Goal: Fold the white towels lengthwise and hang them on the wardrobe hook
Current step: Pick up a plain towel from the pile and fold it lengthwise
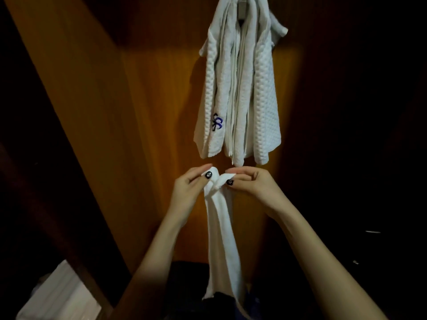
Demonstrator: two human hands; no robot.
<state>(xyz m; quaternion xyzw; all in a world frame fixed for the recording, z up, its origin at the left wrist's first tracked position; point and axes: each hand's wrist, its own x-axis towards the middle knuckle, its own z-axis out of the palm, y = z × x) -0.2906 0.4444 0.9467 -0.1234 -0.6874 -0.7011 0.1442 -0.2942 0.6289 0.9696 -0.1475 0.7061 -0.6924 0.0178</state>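
Observation:
A white towel [220,229] hangs down in a long narrow fold in front of me. My left hand [191,188] pinches its top left corner between thumb and fingers. My right hand [250,183] pinches the top right corner, and the two corners almost meet. Just above my hands, several white waffle-textured towels [240,95] hang from the wardrobe hook [243,5], one with a blue embroidered mark. The hook is mostly covered by the towels.
The orange-brown wardrobe panel [147,112] stands behind the towels, lit in the middle and dark at the sides. A pale folded cloth [57,296] lies at the bottom left. Something dark sits below the hanging towel's lower end.

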